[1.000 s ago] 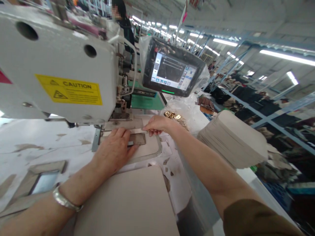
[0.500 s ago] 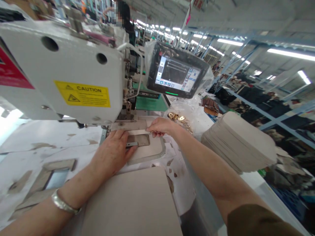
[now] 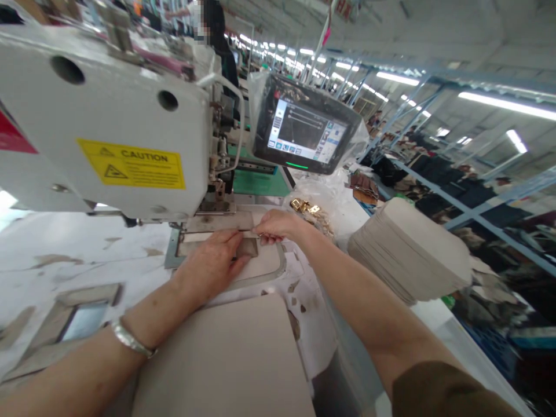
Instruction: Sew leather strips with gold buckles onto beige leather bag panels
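Observation:
My left hand (image 3: 212, 260) lies palm down over a framed template (image 3: 269, 269) under the sewing machine head (image 3: 104, 116), its fingers on a thin pale strip (image 3: 197, 237). The strip runs across the upper part of the template opening. At the strip's right end, my right hand (image 3: 275, 226) is closed in a pinch, with thumb and index finger on the strip's end. The palm side of both hands is hidden. A large beige panel (image 3: 230, 359) lies in front, close to my body.
A control screen (image 3: 304, 127) stands behind my hands. Gold metal fittings (image 3: 306, 207) lie in plastic to the right, beside a tall stack of beige panels (image 3: 408, 249). Another frame (image 3: 65, 318) lies at left. A person (image 3: 215, 35) stands far behind.
My left hand has slid right along the strip, closer to my right hand, uncovering the template's left end. My right hand keeps its pinch. The view has shifted slightly.

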### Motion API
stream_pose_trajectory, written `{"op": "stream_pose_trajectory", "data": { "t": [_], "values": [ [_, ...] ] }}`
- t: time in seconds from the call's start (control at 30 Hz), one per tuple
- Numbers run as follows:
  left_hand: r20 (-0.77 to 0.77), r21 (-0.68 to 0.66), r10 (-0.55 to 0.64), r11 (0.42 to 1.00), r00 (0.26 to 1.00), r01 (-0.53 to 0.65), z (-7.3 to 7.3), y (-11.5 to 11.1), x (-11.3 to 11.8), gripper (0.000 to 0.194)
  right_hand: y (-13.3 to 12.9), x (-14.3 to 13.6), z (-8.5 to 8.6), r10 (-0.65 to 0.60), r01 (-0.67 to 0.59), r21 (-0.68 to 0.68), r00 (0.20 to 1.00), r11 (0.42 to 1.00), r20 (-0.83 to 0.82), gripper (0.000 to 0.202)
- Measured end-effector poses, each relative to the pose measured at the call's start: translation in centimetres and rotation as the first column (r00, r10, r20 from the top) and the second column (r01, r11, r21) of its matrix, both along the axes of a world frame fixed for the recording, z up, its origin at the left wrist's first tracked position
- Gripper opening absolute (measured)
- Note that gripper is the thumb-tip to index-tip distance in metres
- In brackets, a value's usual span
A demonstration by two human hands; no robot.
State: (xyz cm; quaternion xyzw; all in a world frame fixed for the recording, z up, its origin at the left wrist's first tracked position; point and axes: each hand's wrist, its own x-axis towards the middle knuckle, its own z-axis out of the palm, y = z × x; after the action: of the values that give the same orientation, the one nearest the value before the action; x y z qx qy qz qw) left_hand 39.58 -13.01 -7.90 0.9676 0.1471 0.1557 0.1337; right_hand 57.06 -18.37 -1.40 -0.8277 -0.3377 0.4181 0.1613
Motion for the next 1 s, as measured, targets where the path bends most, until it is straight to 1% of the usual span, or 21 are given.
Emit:
{"op": "stream_pose_trajectory", "data": {
  "t": [0.07, 0.13, 0.23, 0.3, 0.33, 0.4, 0.5, 0.53, 0.57, 0.6, 0.63, 0.67, 0.7, 0.77, 0.8, 0.83, 0.9, 1.0],
  "values": [
    [0.020, 0.043, 0.037, 0.998, 0.999, -0.038, -0.4, 0.4, -1.1, 0.047, 0.0, -0.3, -0.5, -0.015, 0.015, 0.033, 1.000, 0.999, 0.001, 0.036],
    [0.037, 0.071, 0.050, 0.996, 0.998, -0.052, -0.7, 0.5, -1.8, 0.047, 0.0, -0.5, -1.1, -0.035, 0.034, 0.067, 0.999, 0.997, 0.012, 0.035],
    [0.040, 0.087, 0.062, 0.994, 0.997, -0.065, -0.9, 0.4, -1.9, 0.048, 0.0, -0.7, -2.0, -0.057, 0.055, 0.092, 0.998, 0.994, 0.013, 0.035],
    [0.053, 0.084, 0.063, 0.994, 0.997, -0.067, -1.0, 0.4, -1.8, 0.049, -0.1, -0.7, -2.2, -0.056, 0.054, 0.104, 0.998, 0.993, 0.017, 0.034],
    [0.068, 0.076, 0.060, 0.995, 0.996, -0.065, -1.0, 0.4, -1.8, 0.049, -0.2, -0.7, -2.1, -0.048, 0.043, 0.097, 0.998, 0.994, 0.043, 0.033],
    [0.097, 0.051, 0.052, 0.997, 0.994, -0.057, -1.1, 0.6, -1.8, 0.048, -0.3, -0.6, -1.7, -0.009, -0.005, 0.087, 0.988, 0.996, 0.152, 0.029],
    [0.113, 0.016, 0.043, 0.999, 0.993, -0.045, -1.1, 1.0, -2.1, 0.047, -0.4, -0.7, -0.6, 0.073, -0.135, 0.130, 0.914, 0.982, 0.400, 0.019],
    [0.110, 0.011, 0.039, 0.999, 0.993, -0.040, -1.1, 1.0, -2.1, 0.047, -0.4, -0.7, -0.2, 0.078, -0.161, 0.154, 0.894, 0.975, 0.441, 0.018],
    [0.105, 0.010, 0.037, 0.999, 0.994, -0.039, -1.0, 1.1, -2.2, 0.047, -0.3, -0.8, 0.1, 0.063, -0.156, 0.181, 0.897, 0.971, 0.438, 0.019],
    [0.099, 0.011, 0.038, 0.999, 0.994, -0.039, -1.0, 1.1, -2.2, 0.047, -0.3, -0.9, 0.4, 0.030, -0.117, 0.205, 0.923, 0.972, 0.384, 0.021],
    [0.094, 0.013, 0.040, 0.999, 0.995, -0.042, -0.9, 1.1, -2.2, 0.047, -0.3, -0.9, 0.5, -0.014, -0.050, 0.225, 0.960, 0.973, 0.278, 0.025],
    [0.092, 0.015, 0.043, 0.999, 0.995, -0.045, -0.9, 1.1, -2.2, 0.047, -0.3, -0.9, 0.6, -0.056, 0.024, 0.239, 0.990, 0.971, 0.128, 0.027],
    [0.092, 0.015, 0.046, 0.999, 0.995, -0.047, -0.9, 1.1, -2.2, 0.046, -0.4, -0.9, 0.6, -0.094, 0.100, 0.245, 0.995, 0.964, -0.035, 0.030],
    [0.098, 0.010, 0.047, 0.999, 0.994, -0.049, -0.9, 1.0, -2.2, 0.045, -0.6, -0.6, 0.3, -0.150, 0.229, 0.237, 0.938, 0.944, -0.312, 0.032],
    [0.100, 0.006, 0.047, 0.999, 0.994, -0.048, -0.9, 1.0, -2.1, 0.045, -0.7, -0.3, 0.1, -0.171, 0.277, 0.224, 0.901, 0.934, -0.399, 0.031],
    [0.101, 0.001, 0.048, 0.999, 0.994, -0.048, -0.9, 0.9, -2.1, 0.045, -0.8, -0.1, -0.2, -0.196, 0.318, 0.212, 0.870, 0.924, -0.452, 0.031],
    [0.101, -0.007, 0.054, 0.999, 0.993, -0.054, -1.0, 0.9, -2.1, 0.045, -1.1, 0.3, -0.9, -0.241, 0.379, 0.195, 0.833, 0.905, -0.498, 0.031],
    [0.097, 0.001, 0.064, 0.998, 0.993, -0.064, -1.0, 0.9, -2.0, 0.045, -1.4, 0.7, -1.9, -0.273, 0.426, 0.203, 0.812, 0.881, -0.516, 0.030]
  ]
}}
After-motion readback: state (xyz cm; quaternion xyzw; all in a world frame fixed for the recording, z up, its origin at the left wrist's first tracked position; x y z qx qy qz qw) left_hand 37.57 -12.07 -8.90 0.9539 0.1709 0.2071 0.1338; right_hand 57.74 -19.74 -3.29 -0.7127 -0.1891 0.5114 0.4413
